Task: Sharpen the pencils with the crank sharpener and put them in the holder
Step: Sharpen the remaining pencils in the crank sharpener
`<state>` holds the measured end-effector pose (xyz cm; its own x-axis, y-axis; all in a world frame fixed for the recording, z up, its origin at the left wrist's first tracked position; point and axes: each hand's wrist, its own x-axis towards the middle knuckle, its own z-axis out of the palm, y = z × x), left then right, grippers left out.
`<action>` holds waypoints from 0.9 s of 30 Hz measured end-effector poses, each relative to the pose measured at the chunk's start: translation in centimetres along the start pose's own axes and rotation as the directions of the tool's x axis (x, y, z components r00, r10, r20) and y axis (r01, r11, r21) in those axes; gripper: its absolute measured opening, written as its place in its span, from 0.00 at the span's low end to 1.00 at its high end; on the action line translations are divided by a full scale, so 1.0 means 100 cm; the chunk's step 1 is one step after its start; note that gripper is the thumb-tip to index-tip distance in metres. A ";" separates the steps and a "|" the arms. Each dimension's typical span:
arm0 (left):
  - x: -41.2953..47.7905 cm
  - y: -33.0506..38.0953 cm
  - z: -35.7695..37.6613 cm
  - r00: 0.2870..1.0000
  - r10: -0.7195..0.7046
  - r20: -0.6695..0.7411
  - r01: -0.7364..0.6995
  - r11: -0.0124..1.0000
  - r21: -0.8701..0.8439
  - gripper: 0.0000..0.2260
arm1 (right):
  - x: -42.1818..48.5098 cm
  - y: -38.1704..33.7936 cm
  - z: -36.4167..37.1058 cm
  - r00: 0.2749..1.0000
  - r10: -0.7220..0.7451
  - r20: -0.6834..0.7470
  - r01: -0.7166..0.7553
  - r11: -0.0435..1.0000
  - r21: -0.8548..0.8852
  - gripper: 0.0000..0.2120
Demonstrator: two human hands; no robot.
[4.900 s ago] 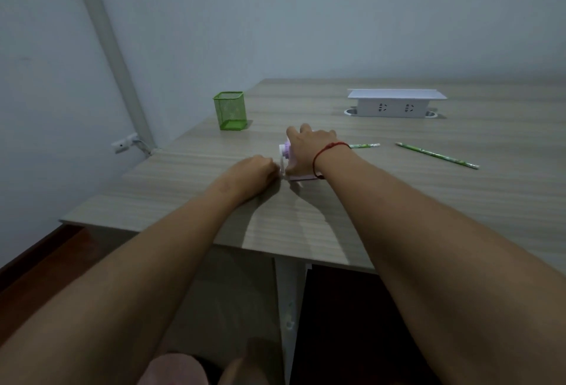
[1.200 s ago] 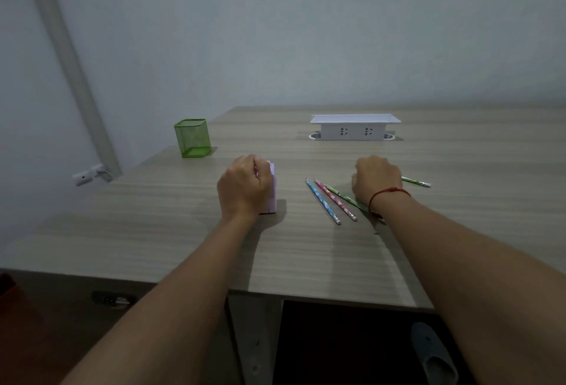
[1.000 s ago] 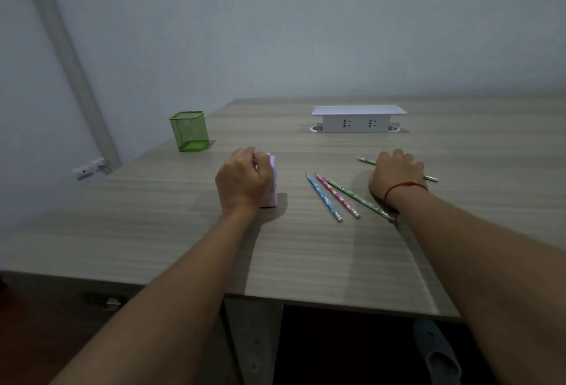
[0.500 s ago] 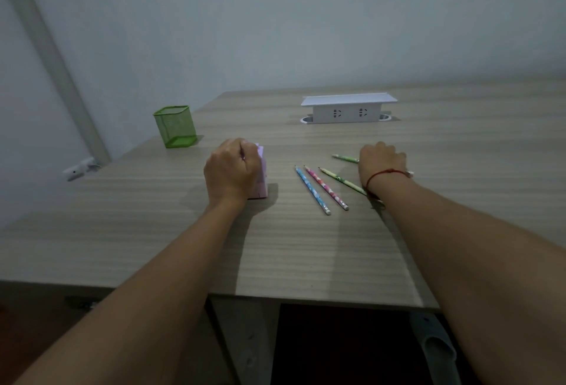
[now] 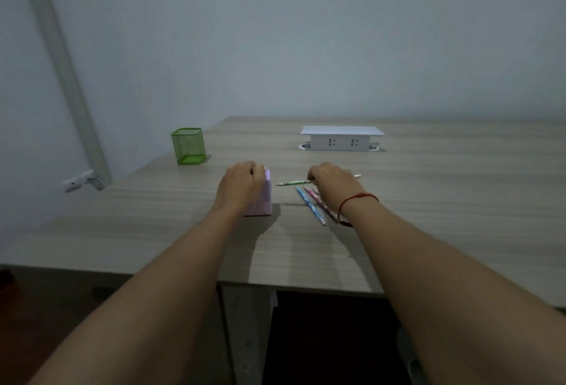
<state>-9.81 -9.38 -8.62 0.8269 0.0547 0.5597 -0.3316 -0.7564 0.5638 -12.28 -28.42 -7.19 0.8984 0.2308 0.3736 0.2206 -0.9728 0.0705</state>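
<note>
The left hand is clamping the pink sharpener mid-desk while the right hand is pinching a green pencil toward it (two pencils lying beneath), the green holder standing apart near the desk's left edge.

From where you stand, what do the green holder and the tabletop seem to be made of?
The green holder looks like painted wire mesh, probably metal: you can see through its walls. The table shows pale, matte wood grain in long streaks; likely a laminate, though real wood can't be ruled out.
</note>
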 end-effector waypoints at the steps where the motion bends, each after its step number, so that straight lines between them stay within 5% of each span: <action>1: -0.002 0.001 -0.003 1.000 0.000 0.011 0.000 1.000 -0.007 0.14 | -0.003 -0.001 -0.002 1.000 -0.003 0.000 0.003 1.000 0.001 0.11; 10: -0.016 0.005 -0.022 0.989 -0.084 0.120 0.089 0.996 -0.031 0.15 | -0.020 -0.010 -0.024 1.000 0.009 0.020 -0.010 0.997 0.075 0.10; 27: -0.028 0.009 -0.027 0.991 -0.100 0.093 0.107 0.992 -0.071 0.16 | -0.028 -0.026 -0.028 0.999 -0.004 0.034 0.004 1.000 0.020 0.10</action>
<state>-13.62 -8.42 -8.00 0.8948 0.0693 0.4411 -0.2725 -0.6978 0.6624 -16.46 -26.64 -5.80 0.9099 0.2356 0.3416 0.2315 -0.9714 0.0534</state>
